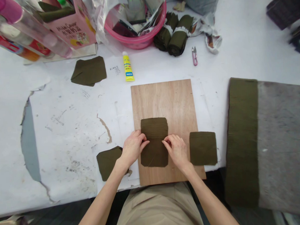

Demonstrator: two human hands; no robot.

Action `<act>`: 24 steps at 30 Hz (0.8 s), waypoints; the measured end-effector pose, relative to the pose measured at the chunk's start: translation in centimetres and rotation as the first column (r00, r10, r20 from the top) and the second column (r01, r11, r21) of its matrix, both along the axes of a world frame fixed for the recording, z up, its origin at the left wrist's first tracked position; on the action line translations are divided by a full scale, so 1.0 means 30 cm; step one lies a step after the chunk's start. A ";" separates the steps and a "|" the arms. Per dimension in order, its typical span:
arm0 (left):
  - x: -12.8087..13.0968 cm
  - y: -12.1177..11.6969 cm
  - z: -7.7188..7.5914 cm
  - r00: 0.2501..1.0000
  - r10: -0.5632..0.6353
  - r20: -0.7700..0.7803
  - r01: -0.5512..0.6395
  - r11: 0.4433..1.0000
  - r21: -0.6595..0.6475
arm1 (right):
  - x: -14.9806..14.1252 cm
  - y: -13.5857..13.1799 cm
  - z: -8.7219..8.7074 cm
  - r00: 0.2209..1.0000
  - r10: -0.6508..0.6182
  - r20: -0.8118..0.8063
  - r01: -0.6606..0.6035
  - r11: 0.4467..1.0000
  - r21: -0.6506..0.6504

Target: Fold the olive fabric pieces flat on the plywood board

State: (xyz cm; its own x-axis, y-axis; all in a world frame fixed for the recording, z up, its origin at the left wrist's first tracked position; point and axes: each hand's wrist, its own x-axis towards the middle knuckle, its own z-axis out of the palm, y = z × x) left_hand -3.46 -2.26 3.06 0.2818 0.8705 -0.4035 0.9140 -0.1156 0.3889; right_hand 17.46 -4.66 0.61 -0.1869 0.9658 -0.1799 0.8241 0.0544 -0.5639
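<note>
Dark olive fabric pieces [154,153] lie on a wooden board [164,100] in front of me. Their upper part shows fine crosswise lines, like layered edges, and a line crosses the middle. At the left end of that line, my left hand [134,145] pinches the fabric's edge between thumb and fingers. My right hand [177,150] pinches the opposite edge at about the same height. A squarish olive fabric piece [203,148] rests partly on the board's right edge. Another olive piece [108,162] lies by my left forearm, partly hidden by it.
Farther back are an olive fabric stack [90,71], a yellow glue tube [128,68], pink thread snips [194,56], tied olive fabric rolls [179,36] and a full pink basket [137,43]. Bottles and a pink box [70,29] stand back left. Grey and olive material [283,143] lies right.
</note>
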 end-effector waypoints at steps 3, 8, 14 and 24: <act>-0.005 -0.014 -0.004 0.999 0.041 0.007 -0.041 0.999 -0.004 | -0.002 0.001 -0.002 1.000 -0.012 0.002 0.012 1.000 0.005; 0.004 -0.022 -0.006 0.996 0.085 -0.004 -0.085 0.996 -0.003 | -0.007 0.006 0.001 0.999 -0.021 0.024 0.021 1.000 -0.016; 0.006 -0.024 -0.013 0.993 0.114 -0.014 -0.114 0.994 0.004 | -0.010 0.008 0.000 0.999 -0.029 0.021 0.030 0.999 -0.026; 0.014 -0.027 -0.024 0.988 0.152 0.001 -0.152 0.988 0.010 | -0.017 0.011 -0.001 0.998 -0.044 0.054 0.047 0.998 -0.049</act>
